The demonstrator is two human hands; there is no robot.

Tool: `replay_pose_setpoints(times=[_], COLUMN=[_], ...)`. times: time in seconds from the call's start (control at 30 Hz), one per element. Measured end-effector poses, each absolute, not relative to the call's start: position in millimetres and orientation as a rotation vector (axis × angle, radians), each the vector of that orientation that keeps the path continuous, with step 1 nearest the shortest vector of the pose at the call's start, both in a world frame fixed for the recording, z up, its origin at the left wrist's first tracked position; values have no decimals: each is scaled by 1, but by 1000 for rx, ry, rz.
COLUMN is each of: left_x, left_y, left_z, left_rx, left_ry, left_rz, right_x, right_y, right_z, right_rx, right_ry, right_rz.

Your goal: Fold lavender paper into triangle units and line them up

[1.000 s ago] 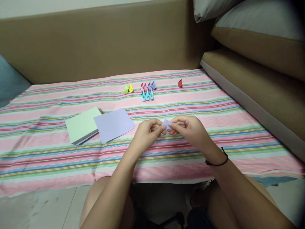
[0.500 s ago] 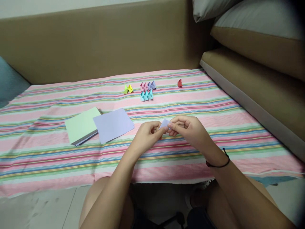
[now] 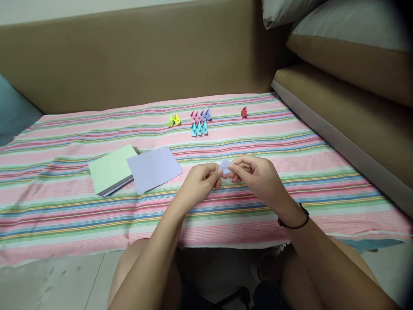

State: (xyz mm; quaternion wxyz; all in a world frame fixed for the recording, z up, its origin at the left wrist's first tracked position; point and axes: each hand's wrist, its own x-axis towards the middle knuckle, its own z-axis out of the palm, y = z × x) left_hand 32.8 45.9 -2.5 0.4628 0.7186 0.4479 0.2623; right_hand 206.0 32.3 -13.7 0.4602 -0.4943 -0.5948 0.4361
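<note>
1. The left hand (image 3: 198,183) and right hand (image 3: 258,176) both pinch a small lilac paper piece (image 3: 225,166) just above the striped cloth (image 3: 290,142).
2. A lilac sheet (image 3: 154,168) and green stack (image 3: 111,168) lie near, to the left.
3. Bare cloth spreads to the right edge.

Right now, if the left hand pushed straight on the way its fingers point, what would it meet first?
The left hand points rightward into the small lilac paper it pinches; right behind that, probably, come the fingertips of the right hand.

Small folded lilac paper piece (image 3: 225,166), fingertip-pinched.
</note>
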Motion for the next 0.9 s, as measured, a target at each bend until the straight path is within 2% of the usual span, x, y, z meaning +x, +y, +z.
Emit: replay_pose_setpoints(times=[0.17, 0.4, 0.63, 0.9], left_x=[33, 34, 31, 25], left_y=[46, 44, 46, 50], left_z=[-3, 5, 4, 1], left_rx=[1743, 1923, 1987, 1601], left_ry=[1052, 1238, 1263, 924], left_rz=[649, 636, 633, 683], right_x=[205, 205, 210, 212], right_y=[32, 33, 36, 37], right_z=[-14, -14, -16, -14], right_rx=[-1238, -1195, -1093, -1124], right_ry=[-1465, -1575, -1482, -1350], right_rz=[1074, 1202, 1487, 1425])
